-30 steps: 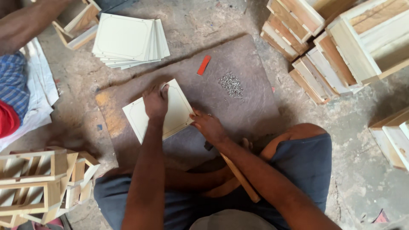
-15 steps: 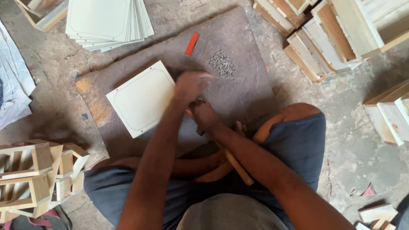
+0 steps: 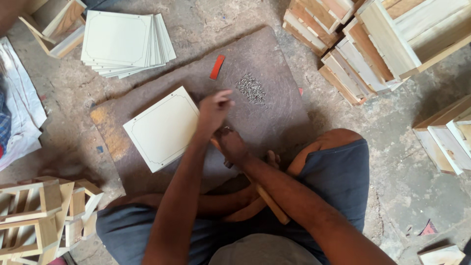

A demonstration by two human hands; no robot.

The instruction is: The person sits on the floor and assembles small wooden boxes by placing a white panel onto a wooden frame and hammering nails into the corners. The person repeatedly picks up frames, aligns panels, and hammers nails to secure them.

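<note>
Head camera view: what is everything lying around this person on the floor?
Work slab: one, dark grey-brown, centre.
Single panel: one, cream, on the slab, left of the hands.
Panel stack: one pile, cream, upper left.
Nail pile: one heap, grey, on the slab.
Red strip: one, on the slab.
Wooden frames: many, pale wood, upper right, right edge, lower left.
Wooden handle: one, tan, under the right forearm.
Left hand: reaching toward the nails.
Right hand: on the handle.
</note>
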